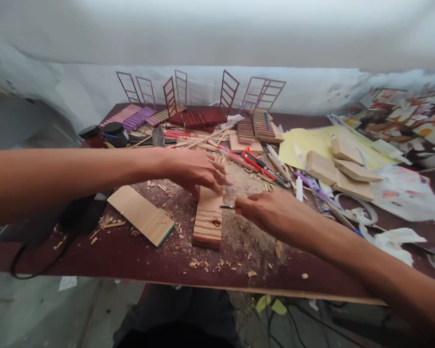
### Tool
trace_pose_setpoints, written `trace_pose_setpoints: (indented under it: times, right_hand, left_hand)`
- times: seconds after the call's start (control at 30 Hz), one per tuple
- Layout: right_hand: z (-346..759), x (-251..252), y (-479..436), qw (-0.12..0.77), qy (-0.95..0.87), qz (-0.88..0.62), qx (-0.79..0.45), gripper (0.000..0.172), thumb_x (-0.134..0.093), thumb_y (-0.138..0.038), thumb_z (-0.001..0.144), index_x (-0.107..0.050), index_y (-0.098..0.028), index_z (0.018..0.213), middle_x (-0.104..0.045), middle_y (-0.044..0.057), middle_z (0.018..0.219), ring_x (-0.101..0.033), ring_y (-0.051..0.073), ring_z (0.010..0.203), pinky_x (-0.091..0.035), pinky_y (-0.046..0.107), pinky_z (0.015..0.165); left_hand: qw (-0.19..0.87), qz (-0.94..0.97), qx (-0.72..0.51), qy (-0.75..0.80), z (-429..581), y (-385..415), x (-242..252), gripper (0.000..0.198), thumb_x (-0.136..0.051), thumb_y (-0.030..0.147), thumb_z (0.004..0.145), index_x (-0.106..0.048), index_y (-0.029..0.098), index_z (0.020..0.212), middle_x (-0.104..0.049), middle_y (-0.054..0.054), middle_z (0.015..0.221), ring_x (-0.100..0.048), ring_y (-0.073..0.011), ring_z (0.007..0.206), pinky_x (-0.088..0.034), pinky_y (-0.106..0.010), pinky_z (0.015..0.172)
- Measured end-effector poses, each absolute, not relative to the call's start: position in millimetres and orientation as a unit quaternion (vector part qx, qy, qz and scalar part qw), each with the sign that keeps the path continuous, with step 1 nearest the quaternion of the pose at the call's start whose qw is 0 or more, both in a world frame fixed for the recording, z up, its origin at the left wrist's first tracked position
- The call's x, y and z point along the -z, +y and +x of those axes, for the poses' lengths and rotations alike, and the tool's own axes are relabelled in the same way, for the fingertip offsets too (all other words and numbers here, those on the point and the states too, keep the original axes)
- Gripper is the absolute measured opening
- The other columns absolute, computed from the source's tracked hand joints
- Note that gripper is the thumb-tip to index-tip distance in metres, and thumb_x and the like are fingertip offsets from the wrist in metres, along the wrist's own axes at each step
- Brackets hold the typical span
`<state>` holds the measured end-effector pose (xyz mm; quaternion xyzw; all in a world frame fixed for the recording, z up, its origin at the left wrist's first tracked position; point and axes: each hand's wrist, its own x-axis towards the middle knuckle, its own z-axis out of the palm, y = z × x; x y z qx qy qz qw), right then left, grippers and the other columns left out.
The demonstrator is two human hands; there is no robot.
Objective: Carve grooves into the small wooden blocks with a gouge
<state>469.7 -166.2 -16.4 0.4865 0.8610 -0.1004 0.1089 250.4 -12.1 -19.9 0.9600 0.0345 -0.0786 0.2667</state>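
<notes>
A wooden block (208,217) with striped grain and a dark knot lies lengthwise on the table. My left hand (199,170) reaches over its far end, fingers stretched out and slightly blurred, the thumb by the block's left edge. Closed around a slim tool is my right hand (263,208), just right of the block. Only the tool's metal tip (226,207) shows, pointing left at the block's right edge; its handle is hidden in my fist, so its exact kind is unclear. Left of the block lies a flat pale board (141,215) with a green end edge.
Wood shavings (206,265) litter the dark red table (130,263). Behind my hands lie a red box cutter (259,163), sticks and slatted pieces (199,118). Small ladder-like frames (229,92) stand along the wall. Wooden pieces (322,169), yellow paper and plastic lie at right; dark jars (115,134) stand at left.
</notes>
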Motion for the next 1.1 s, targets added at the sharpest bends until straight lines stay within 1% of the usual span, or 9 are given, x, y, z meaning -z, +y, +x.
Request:
trace_pose_setpoints:
  times: [0.07,0.17,0.33,0.4,0.5,0.57,0.7,0.87,1.1]
  right_hand:
    - [471.2,19.4,-164.1,0.111,0.86,0.487,0.102,0.026,-0.04,-0.032,0.105,-0.058,-0.021,0.09,-0.06,0.003,0.073,-0.038,0.013,0.055,-0.016,0.032,0.056]
    - [480.3,25.0,-163.9,0.114,0.867,0.474,0.101,0.025,-0.039,-0.032,0.105,-0.056,-0.021,0.089,-0.059,0.003,0.074,-0.037,0.014,0.056,-0.015,0.033,0.057]
    - [495.4,33.6,-166.5,0.13,0.859,0.478,0.132,0.023,-0.035,-0.038,0.107,-0.052,-0.023,0.099,-0.055,-0.001,0.066,-0.031,0.014,0.053,-0.014,0.033,0.056]
    - [495.0,33.7,-166.3,0.133,0.854,0.477,0.159,0.025,-0.035,-0.039,0.108,-0.051,-0.024,0.097,-0.054,-0.001,0.067,-0.033,0.014,0.054,-0.016,0.033,0.056]
    - [489.6,30.5,-164.0,0.133,0.845,0.484,0.183,0.027,-0.035,-0.038,0.107,-0.051,-0.023,0.09,-0.055,0.0,0.069,-0.035,0.013,0.056,-0.018,0.032,0.056]
    - [486.5,28.4,-162.5,0.128,0.841,0.491,0.186,0.028,-0.036,-0.038,0.107,-0.051,-0.023,0.088,-0.053,0.0,0.066,-0.034,0.013,0.054,-0.018,0.033,0.056]
    - [485.3,27.5,-162.1,0.11,0.847,0.487,0.182,0.029,-0.038,-0.037,0.106,-0.05,-0.023,0.084,-0.049,-0.001,0.061,-0.03,0.012,0.051,-0.017,0.034,0.055]
    - [483.6,27.1,-163.4,0.131,0.828,0.507,0.198,0.03,-0.037,-0.04,0.104,-0.05,-0.024,0.083,-0.048,0.0,0.058,-0.029,0.013,0.047,-0.016,0.033,0.051]
    - [472.8,19.3,-152.1,0.135,0.816,0.51,0.236,0.03,-0.044,-0.039,0.1,-0.049,-0.024,0.074,-0.045,0.0,0.051,-0.026,0.012,0.042,-0.015,0.034,0.048]
  left_hand:
    - [0.325,0.942,0.067,0.045,256.5,-9.9,18.8,0.057,-0.086,0.009,0.058,-0.079,0.046,0.101,-0.071,0.01,0.135,-0.052,-0.0258,0.144,-0.032,-0.044,0.127]
    - [0.368,0.922,0.085,0.081,262.0,-7.6,16.5,0.043,-0.088,0.016,0.057,-0.079,0.041,0.091,-0.076,0.006,0.123,-0.058,-0.0288,0.136,-0.042,-0.046,0.121]
    - [0.38,0.908,-0.001,0.179,267.4,-2.5,18.6,0.019,-0.083,0.033,0.073,-0.077,0.039,0.09,-0.077,0.003,0.106,-0.069,-0.025,0.115,-0.056,-0.045,0.101]
    - [0.386,0.909,0.029,0.153,268.6,-1.6,20.2,0.017,-0.082,0.035,0.075,-0.077,0.039,0.09,-0.077,0.003,0.109,-0.068,-0.0246,0.119,-0.054,-0.044,0.105]
    - [0.357,0.922,0.139,0.051,269.1,-2.0,21.0,0.021,-0.086,0.036,0.071,-0.077,0.038,0.09,-0.076,0.003,0.119,-0.06,-0.0277,0.132,-0.042,-0.047,0.121]
    - [0.334,0.928,0.163,0.018,269.0,-2.7,20.4,0.022,-0.086,0.032,0.071,-0.077,0.037,0.091,-0.075,0.003,0.124,-0.058,-0.0288,0.135,-0.038,-0.05,0.123]
    - [0.354,0.924,0.133,0.054,269.3,-3.4,18.9,0.025,-0.086,0.023,0.069,-0.076,0.035,0.089,-0.076,0.001,0.115,-0.064,-0.0283,0.125,-0.048,-0.05,0.114]
    - [0.371,0.918,0.089,0.103,271.3,-3.8,16.8,0.032,-0.09,0.025,0.064,-0.076,0.036,0.091,-0.077,0.002,0.109,-0.07,-0.028,0.112,-0.057,-0.049,0.103]
    - [0.369,0.916,0.055,0.15,271.9,1.1,23.5,0.026,-0.083,0.026,0.073,-0.076,0.032,0.097,-0.076,0.001,0.106,-0.07,-0.0276,0.109,-0.056,-0.049,0.101]
